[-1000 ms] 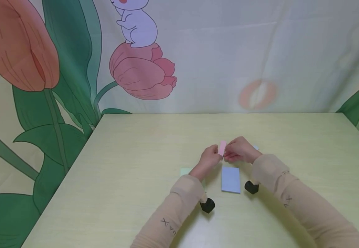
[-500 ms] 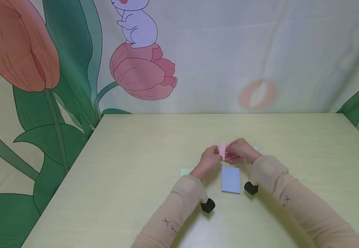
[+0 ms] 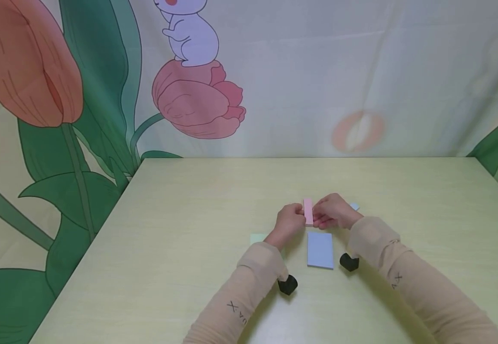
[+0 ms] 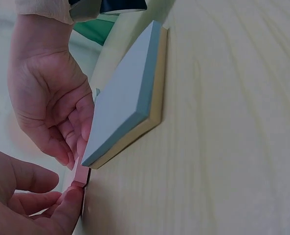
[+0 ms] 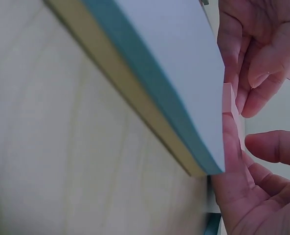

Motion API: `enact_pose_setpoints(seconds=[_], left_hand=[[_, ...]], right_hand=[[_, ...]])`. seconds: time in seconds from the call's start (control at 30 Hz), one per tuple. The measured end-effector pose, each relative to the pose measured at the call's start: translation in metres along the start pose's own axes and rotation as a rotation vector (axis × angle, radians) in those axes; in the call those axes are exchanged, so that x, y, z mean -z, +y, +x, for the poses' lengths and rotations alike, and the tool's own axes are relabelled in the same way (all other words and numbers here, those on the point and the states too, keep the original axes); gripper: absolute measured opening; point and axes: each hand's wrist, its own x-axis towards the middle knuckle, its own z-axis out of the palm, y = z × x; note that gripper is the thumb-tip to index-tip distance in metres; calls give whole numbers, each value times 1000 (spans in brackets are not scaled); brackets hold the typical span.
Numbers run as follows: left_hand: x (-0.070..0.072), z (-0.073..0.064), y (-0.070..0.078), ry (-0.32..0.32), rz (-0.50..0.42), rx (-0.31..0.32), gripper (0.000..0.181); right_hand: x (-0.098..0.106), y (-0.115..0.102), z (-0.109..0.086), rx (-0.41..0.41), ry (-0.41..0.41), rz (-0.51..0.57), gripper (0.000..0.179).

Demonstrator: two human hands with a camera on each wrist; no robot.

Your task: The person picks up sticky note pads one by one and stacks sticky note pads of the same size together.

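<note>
A narrow pink block (image 3: 308, 212), looking like a slim note pad, stands between both hands just beyond the blue pad. My left hand (image 3: 289, 220) holds it at its left side, thumb against it and other fingers curled. From the right, my right hand (image 3: 335, 210) grips its lower side with thumb and curled fingers. The light blue rectangular pad (image 3: 320, 250) lies flat, nearer the body. Both wrist views show a yellowish layer under this blue pad (image 4: 122, 90). Part of the pink block (image 5: 228, 98) is hidden by fingers in the right wrist view.
A pale green piece (image 3: 257, 238) lies partly under the left wrist. Behind the right wrist, a small light blue piece (image 3: 354, 206) shows. Black wrist devices (image 3: 288, 285) hang below the sleeves, close above the pale wooden table (image 3: 180, 248). A printed cloth (image 3: 291, 86) hangs behind.
The pink block has come slightly down toward the body and straightened from a slight lean. Both hands have shifted a little with it. The blue pad has stayed in place.
</note>
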Motion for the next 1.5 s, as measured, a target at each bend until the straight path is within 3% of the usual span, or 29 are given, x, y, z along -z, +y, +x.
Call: enact_pose_setpoints(seconds=[0.23, 0.4, 0.47, 0.57, 0.7, 0.77, 0.93, 0.97, 1.03, 1.2, 1.23, 1.27, 1.33, 1.5], left_hand=[[0, 0, -2, -11, 22, -8, 36], [0, 3, -2, 60, -26, -19, 44], [-1, 4, -1, 89, -99, -5, 46], [-2, 5, 2, 74, -292, 49, 47], [-7, 7, 5, 52, -514, 152, 44], [-11, 11, 1, 45, -577, 176, 40], [-27, 39, -22, 10, -717, 143, 37], [-29, 38, -21, 11, -726, 137, 38], [-40, 56, -32, 14, -742, 155, 37], [-83, 140, -98, -19, -783, 91, 26], [-88, 148, -104, -15, -768, 81, 27], [-89, 147, -103, -14, -754, 78, 30], [-80, 124, -84, -6, -713, 88, 34], [-31, 18, 1, 26, -577, 155, 35]], right_hand=[[2, 3, -1, -2, -7, -30, 23], [4, 2, -3, 59, 78, -39, 33], [5, 1, -3, 79, 112, -9, 38], [6, 0, -4, 59, 122, 62, 43], [4, -1, -4, 25, 90, 148, 46], [3, -2, -5, 10, 74, 187, 47], [0, -5, -6, -29, 76, 255, 40], [0, -5, -7, -30, 76, 262, 39], [1, -5, -8, -36, 83, 273, 35], [3, -5, -11, -27, 87, 277, 31], [3, -5, -11, -24, 88, 278, 31], [4, -5, -12, -21, 89, 278, 30], [5, -4, -12, -15, 91, 273, 30], [9, 0, -12, -3, 97, 234, 37]])
